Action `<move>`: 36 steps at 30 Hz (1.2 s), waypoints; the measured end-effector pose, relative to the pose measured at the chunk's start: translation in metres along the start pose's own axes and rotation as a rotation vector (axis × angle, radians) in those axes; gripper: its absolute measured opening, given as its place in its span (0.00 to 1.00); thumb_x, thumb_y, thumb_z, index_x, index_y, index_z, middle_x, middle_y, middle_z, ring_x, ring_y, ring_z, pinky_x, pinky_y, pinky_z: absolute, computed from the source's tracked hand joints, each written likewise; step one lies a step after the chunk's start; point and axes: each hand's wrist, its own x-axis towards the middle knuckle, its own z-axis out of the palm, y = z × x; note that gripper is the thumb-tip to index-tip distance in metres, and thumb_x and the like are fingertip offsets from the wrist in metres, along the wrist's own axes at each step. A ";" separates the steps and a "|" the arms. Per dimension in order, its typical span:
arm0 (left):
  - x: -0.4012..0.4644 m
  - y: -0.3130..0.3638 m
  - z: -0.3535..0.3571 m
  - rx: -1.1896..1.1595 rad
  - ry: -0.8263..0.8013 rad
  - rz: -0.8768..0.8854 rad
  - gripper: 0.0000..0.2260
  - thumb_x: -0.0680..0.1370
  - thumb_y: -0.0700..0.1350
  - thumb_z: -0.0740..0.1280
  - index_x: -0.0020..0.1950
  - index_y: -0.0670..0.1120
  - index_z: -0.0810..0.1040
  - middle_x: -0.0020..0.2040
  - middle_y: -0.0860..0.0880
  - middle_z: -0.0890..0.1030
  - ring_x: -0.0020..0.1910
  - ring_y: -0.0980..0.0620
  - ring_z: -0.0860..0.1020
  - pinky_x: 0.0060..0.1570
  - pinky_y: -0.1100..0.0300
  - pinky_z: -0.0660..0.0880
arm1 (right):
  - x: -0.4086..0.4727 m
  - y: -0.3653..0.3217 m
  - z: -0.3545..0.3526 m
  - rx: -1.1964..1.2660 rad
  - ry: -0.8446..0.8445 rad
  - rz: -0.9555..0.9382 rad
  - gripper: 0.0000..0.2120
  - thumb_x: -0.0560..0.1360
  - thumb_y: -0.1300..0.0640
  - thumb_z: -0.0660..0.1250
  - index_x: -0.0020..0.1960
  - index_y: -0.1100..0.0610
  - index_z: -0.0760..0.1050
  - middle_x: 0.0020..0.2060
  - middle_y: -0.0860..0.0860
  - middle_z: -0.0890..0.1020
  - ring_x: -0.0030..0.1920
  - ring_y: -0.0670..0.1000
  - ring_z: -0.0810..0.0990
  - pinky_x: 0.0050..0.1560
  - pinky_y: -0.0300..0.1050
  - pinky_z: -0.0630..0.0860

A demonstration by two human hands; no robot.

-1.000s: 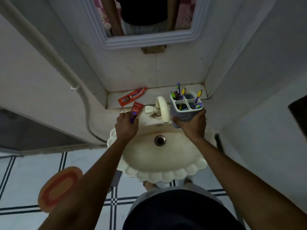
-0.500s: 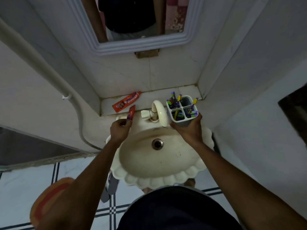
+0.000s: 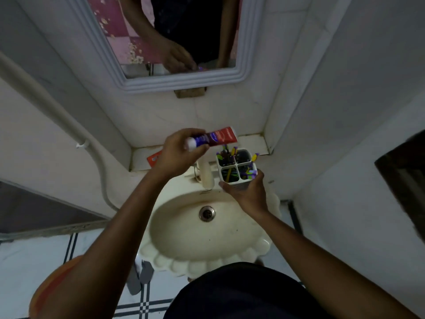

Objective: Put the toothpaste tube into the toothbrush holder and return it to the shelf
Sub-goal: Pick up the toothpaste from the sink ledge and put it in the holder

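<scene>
My left hand grips a red and purple toothpaste tube with a white cap. The tube lies roughly level in the air, just up and left of the toothbrush holder. The holder is white, split into four compartments, with several coloured toothbrushes in it. My right hand holds the holder from below, over the back right of the sink. Behind both runs the white tiled shelf.
A second red tube lies on the shelf, partly hidden by my left hand. The cream tap stands between my hands above the scalloped sink. A mirror hangs above; walls close in on both sides.
My left hand has lifted the toothpaste tube from the sink's back edge up and to the right, towards the holder. The holder in my right hand has hardly moved.
</scene>
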 end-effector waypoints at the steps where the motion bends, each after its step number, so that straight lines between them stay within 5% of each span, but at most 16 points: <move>1: 0.005 0.006 0.006 0.064 -0.030 0.042 0.19 0.79 0.48 0.77 0.69 0.49 0.82 0.62 0.51 0.83 0.55 0.55 0.82 0.54 0.61 0.80 | 0.002 0.000 -0.001 -0.001 -0.006 0.001 0.59 0.59 0.31 0.90 0.78 0.52 0.63 0.66 0.43 0.81 0.64 0.48 0.84 0.61 0.45 0.83; 5: 0.017 0.021 0.035 0.257 -0.108 0.185 0.18 0.77 0.44 0.77 0.67 0.48 0.82 0.61 0.49 0.84 0.56 0.50 0.81 0.56 0.53 0.78 | 0.008 0.003 -0.003 -0.008 -0.017 -0.002 0.61 0.55 0.23 0.87 0.75 0.50 0.63 0.67 0.45 0.83 0.64 0.49 0.85 0.63 0.55 0.86; 15: 0.048 0.042 0.073 0.533 -0.331 0.227 0.19 0.78 0.40 0.71 0.69 0.46 0.81 0.64 0.46 0.81 0.62 0.44 0.79 0.59 0.47 0.79 | 0.013 0.006 -0.013 0.005 -0.080 0.008 0.65 0.55 0.22 0.86 0.80 0.49 0.62 0.69 0.46 0.82 0.67 0.49 0.85 0.65 0.54 0.85; 19: 0.053 0.042 0.084 0.404 -0.266 0.232 0.20 0.79 0.39 0.72 0.72 0.45 0.79 0.68 0.45 0.77 0.59 0.46 0.81 0.55 0.49 0.81 | 0.012 0.004 -0.014 0.002 -0.080 0.019 0.64 0.55 0.23 0.87 0.80 0.49 0.62 0.69 0.46 0.81 0.67 0.50 0.84 0.66 0.55 0.85; 27: 0.045 0.013 0.077 0.035 0.005 0.050 0.06 0.81 0.45 0.74 0.56 0.46 0.87 0.48 0.55 0.87 0.47 0.56 0.86 0.48 0.57 0.84 | 0.011 0.001 -0.014 0.004 -0.041 0.021 0.63 0.55 0.22 0.87 0.78 0.48 0.65 0.68 0.45 0.82 0.65 0.48 0.85 0.64 0.55 0.86; 36: 0.025 -0.057 0.041 -0.293 0.189 -0.248 0.07 0.83 0.41 0.71 0.56 0.40 0.86 0.49 0.46 0.89 0.44 0.58 0.85 0.50 0.62 0.82 | 0.007 0.005 -0.004 0.040 0.030 0.040 0.60 0.56 0.25 0.88 0.77 0.46 0.66 0.68 0.43 0.82 0.66 0.48 0.85 0.67 0.56 0.84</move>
